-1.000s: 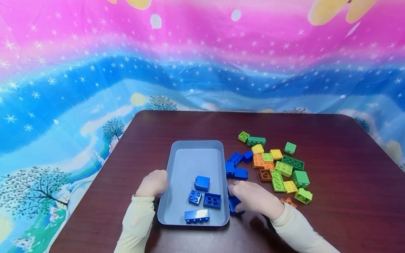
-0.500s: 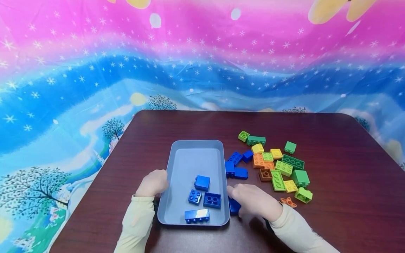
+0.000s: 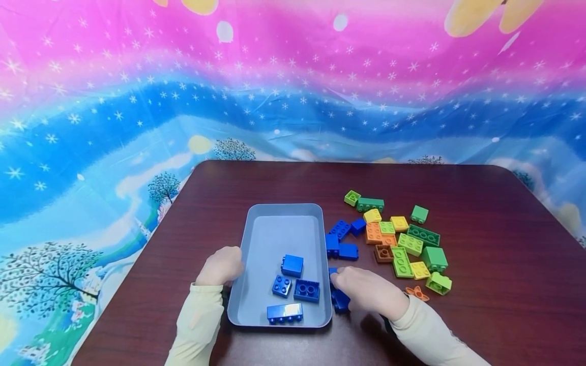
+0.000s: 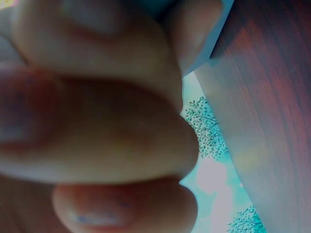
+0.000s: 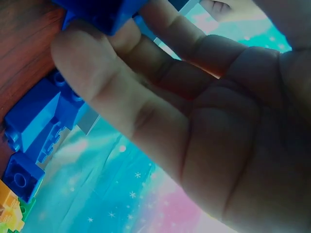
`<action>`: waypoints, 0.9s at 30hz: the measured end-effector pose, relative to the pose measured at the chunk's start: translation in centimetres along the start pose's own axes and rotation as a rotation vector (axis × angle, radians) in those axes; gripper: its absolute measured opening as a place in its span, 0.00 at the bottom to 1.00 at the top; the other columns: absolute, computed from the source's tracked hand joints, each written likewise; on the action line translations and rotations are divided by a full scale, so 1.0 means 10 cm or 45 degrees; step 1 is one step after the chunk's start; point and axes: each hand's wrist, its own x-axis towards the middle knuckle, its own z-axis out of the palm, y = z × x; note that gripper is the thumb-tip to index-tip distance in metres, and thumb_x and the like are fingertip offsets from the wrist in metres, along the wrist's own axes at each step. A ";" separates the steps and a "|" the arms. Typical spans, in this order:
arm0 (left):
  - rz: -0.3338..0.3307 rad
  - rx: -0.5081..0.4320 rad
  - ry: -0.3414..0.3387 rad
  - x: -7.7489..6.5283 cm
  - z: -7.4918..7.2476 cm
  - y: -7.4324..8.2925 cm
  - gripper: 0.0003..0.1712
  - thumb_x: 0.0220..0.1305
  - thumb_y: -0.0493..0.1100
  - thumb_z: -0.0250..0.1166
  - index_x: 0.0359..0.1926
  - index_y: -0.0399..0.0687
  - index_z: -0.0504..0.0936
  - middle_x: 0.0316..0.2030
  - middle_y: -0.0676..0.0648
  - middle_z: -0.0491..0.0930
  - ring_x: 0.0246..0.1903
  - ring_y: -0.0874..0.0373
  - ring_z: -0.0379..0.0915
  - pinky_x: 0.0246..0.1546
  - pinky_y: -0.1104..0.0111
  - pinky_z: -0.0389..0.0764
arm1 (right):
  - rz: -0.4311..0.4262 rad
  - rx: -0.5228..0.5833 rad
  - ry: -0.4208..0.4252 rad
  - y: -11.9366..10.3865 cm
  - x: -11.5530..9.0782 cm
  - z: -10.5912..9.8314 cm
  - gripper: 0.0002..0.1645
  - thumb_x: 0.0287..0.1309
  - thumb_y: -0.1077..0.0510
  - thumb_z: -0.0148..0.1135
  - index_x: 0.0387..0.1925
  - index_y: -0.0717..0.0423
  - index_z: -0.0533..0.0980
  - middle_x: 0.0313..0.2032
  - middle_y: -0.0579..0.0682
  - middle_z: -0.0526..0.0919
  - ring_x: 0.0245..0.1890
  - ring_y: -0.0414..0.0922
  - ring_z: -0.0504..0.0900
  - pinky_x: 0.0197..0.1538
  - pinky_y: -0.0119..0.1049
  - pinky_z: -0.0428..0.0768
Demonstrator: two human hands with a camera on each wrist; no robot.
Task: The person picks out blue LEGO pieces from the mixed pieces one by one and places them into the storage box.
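Head view: gripping the left rim of a grey tray [image 3: 267,236] with the left hand [image 3: 221,265], fingers curled. Touching a blue brick [image 3: 341,301] just outside the tray's right side with the right hand [image 3: 368,291]; cannot tell whether pinching it. With four blue bricks [image 3: 292,265] in the tray's near half, and green and yellow bricks [image 3: 410,244] farther right on the dark table [image 3: 494,244].

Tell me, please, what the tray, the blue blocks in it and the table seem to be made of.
Tray: matte, plastic or painted metal; even grey surface. Blue blocks: likely glossy plastic; bright highlights, moulded studs. Table: wood or laminate, satin finish; streaky grain, soft reflections.
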 end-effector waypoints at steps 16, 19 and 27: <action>0.001 -0.008 0.008 0.00 0.01 0.00 0.17 0.53 0.28 0.49 0.11 0.43 0.64 0.09 0.48 0.61 0.07 0.60 0.60 0.09 0.72 0.62 | 0.042 0.039 0.061 0.04 -0.04 -0.06 0.13 0.34 0.74 0.68 0.21 0.59 0.73 0.20 0.46 0.71 0.25 0.43 0.69 0.28 0.34 0.69; -0.001 -0.009 0.008 -0.01 0.00 0.00 0.17 0.53 0.28 0.49 0.11 0.43 0.65 0.09 0.48 0.62 0.07 0.60 0.60 0.09 0.72 0.62 | 0.025 0.033 0.075 0.05 -0.04 -0.07 0.14 0.33 0.74 0.67 0.21 0.59 0.72 0.19 0.46 0.68 0.22 0.42 0.66 0.26 0.33 0.67; -0.006 -0.013 0.005 -0.02 0.00 0.01 0.17 0.54 0.28 0.49 0.11 0.43 0.65 0.09 0.48 0.62 0.06 0.60 0.60 0.09 0.73 0.62 | 0.041 0.092 0.118 0.05 -0.08 -0.14 0.14 0.33 0.77 0.62 0.21 0.60 0.71 0.20 0.46 0.67 0.23 0.43 0.63 0.24 0.33 0.64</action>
